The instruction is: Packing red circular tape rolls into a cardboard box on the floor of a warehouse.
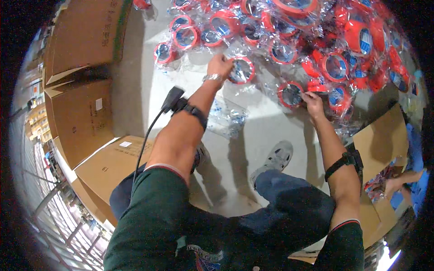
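My left hand [219, 67], fingers bent together, grips the left edge of a red tape roll [252, 74] in clear plastic wrap, low over the floor. Farther right and a little nearer, my right hand [313, 103] pinches the right side of another wrapped red tape roll [281, 99]. Both rolls show their round openings toward me. Fingertip contact is partly hidden by the glossy film. Beyond my hands spreads a large pile of wrapped red tape rolls [337, 67]. A flat clear plastic bag [226, 118] with blue print lies below my left hand.
Large brown cartons [81, 117] stand along the left. An open carton [382, 140] is at the right, with another person's arm [402, 180] beside it. My shoe [278, 156] is on the grey floor. A black cable [147, 135] runs from my left forearm strap.
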Demonstrator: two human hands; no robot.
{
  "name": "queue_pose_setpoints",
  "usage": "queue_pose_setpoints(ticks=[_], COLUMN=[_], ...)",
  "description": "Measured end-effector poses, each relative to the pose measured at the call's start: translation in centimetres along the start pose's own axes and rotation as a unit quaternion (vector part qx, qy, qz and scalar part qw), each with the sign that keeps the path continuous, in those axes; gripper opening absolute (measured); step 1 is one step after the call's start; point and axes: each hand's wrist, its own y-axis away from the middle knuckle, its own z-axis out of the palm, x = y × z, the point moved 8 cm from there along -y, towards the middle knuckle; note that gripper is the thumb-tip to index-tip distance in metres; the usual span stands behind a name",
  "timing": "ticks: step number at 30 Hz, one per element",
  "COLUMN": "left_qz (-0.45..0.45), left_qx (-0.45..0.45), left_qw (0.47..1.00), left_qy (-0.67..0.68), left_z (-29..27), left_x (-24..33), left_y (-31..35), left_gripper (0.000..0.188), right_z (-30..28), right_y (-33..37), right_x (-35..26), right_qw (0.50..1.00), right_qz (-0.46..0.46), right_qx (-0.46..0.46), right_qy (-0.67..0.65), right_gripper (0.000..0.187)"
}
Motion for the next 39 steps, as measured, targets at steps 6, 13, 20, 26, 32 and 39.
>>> queue_pose_setpoints(ticks=[6, 13, 20, 26, 32, 39], left_qz=[-0.085, -0.128, 0.036, 0.149, 0.177, 0.126], left_qx=[-0.137, -0.208, -0.184, 0.07, 0.099, 0.274], left_qw=[0.947, 0.763, 0.756, 0.811, 0.83, 0.895], left_qy=[0.277, 0.599, 0.627, 0.562, 0.519, 0.329], left_z=[8.9, 9.0, -10.2, -28.3, -38.1, -42.8], left_x=[-1.7, 3.9, 11.5, 12.3, 5.6, -3.4], left_y=[6.3, 12.2, 19.4, 31.6, 42.4, 52.0], left_gripper=[0.047, 0.017, 0.015, 0.042, 0.065, 0.065], right_z=[4.9, 4.3, 5.8, 12.8, 19.0, 26.3], right_y=[1.5, 6.1, 18.4, 33.8, 45.1, 64.1], right_x=[-2.5, -10.3, -25.7, -38.8, -42.9, -48.2], right_qw=[0.968, 0.936, 0.946, 0.922, 0.914, 0.657], right_qz=[0.071, 0.046, -0.079, -0.2, -0.321, -0.699], right_qx=[0.017, -0.005, -0.07, -0.141, -0.224, -0.102], right_qy=[-0.239, -0.35, -0.307, -0.301, -0.109, 0.263], right_gripper=[0.015, 0.006, 0.009, 0.013, 0.013, 0.008])
